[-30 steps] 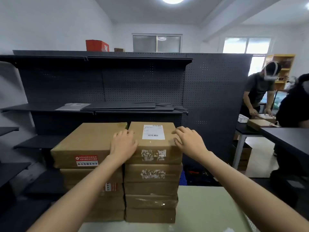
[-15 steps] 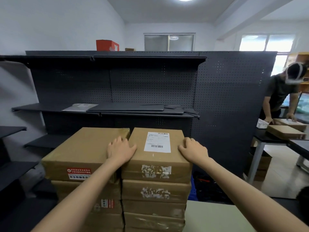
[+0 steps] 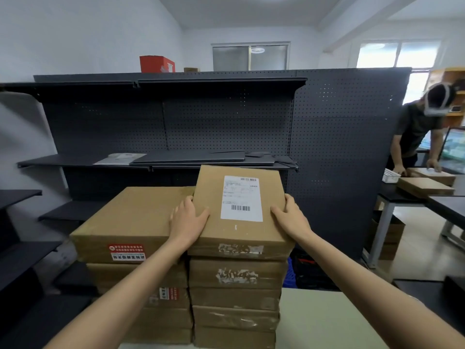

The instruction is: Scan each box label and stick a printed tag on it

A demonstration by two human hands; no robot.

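My left hand (image 3: pixel 188 221) and right hand (image 3: pixel 292 221) are gripping the top box (image 3: pixel 239 233) by its side edges, far edge tilted up off the stack (image 3: pixel 236 298).

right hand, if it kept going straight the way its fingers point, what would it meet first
Probably the shipping label: the right hand grips the top box at its right edge, fingers aimed up-left across the lid.

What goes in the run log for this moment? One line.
left hand grips top box | right hand grips it | far edge tilted up | label unscanned
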